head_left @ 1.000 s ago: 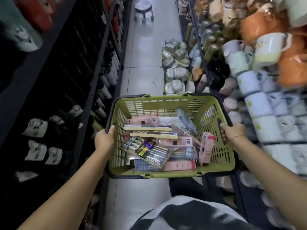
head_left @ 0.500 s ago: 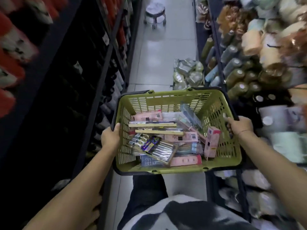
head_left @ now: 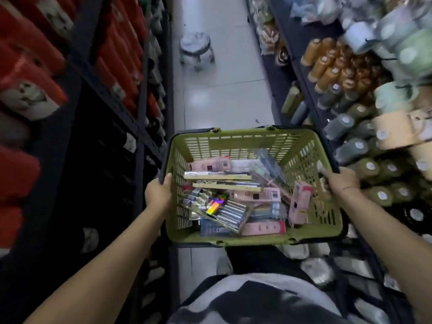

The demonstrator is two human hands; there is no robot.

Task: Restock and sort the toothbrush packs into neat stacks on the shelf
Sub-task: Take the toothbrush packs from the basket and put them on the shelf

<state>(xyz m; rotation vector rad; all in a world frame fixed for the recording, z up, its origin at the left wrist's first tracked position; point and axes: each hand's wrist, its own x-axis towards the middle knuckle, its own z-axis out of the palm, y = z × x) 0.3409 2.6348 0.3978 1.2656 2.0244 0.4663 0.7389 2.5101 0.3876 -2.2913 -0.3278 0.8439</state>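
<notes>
Narrow shop aisle point(head_left: 222, 90) between stocked shelves, left hand point(head_left: 157, 195) and right hand point(head_left: 340, 183) curled round opposite rims of a green basket point(head_left: 233, 141), toothbrush packs point(head_left: 236, 199) heaped loose between the fingers point(head_left: 167, 180).

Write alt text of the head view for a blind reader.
Two hands hold a green basket of toothbrush packs in a shop aisle: the left hand grips its left rim, the right hand its right rim. Stocked shelves stand on both sides; a stool stands ahead.
</notes>
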